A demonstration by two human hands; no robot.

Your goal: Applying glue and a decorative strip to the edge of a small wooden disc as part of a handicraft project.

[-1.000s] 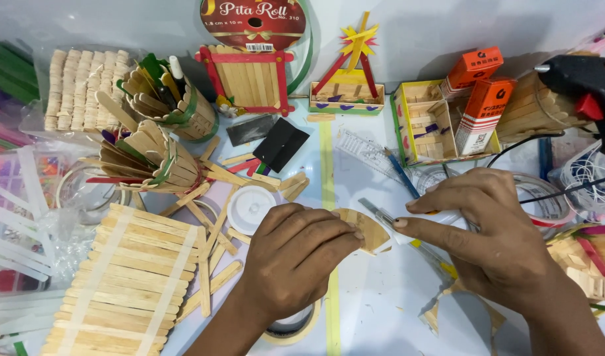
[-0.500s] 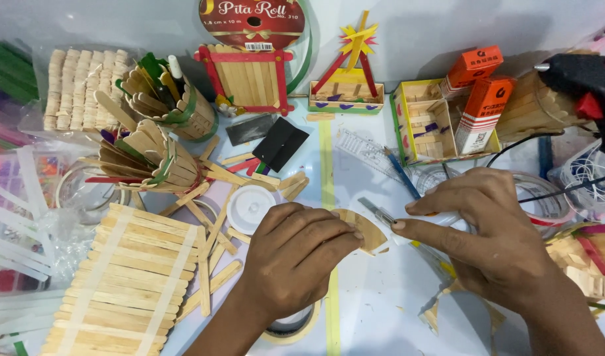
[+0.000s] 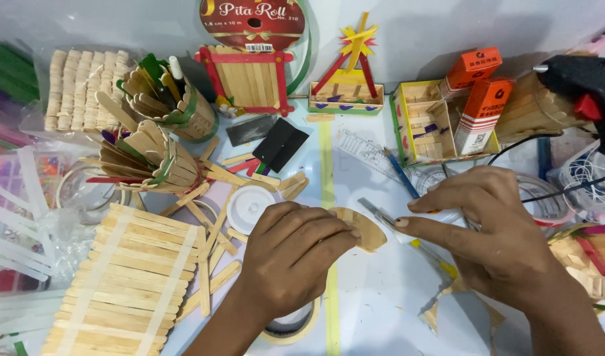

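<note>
Left hand (image 3: 296,257) palm down, fingers curled over a rounded wooden piece (image 3: 363,229), pinning it flat on the table (image 3: 382,310). Right hand (image 3: 494,234) just beside it, closed around a cutter (image 3: 382,215), index finger stretched along the handle, blade tip touching the wood's upper edge. Wooden piece near the middle of the table, astride a yellow tape line (image 3: 327,165) (partly hidden under the left fingers). Tape roll (image 3: 290,326) peeking out below the left wrist. White lid (image 3: 250,207) just left of the left hand, loose sticks (image 3: 213,231) scattered about it. Stick panel (image 3: 121,283) lying flat at lower left. Two stick-built cups (image 3: 164,132) crammed with more sticks at upper left, well apart from both hands. Red-framed stick square (image 3: 246,79) and a small stick stand with a yellow star (image 3: 347,82) along the far edge. Yellow-walled box (image 3: 424,122) with two orange cartons (image 3: 480,99) at upper right; black glue gun (image 3: 583,89) at the far right, cord trailing down. Wood offcuts (image 3: 447,310) below the right hand.
</note>
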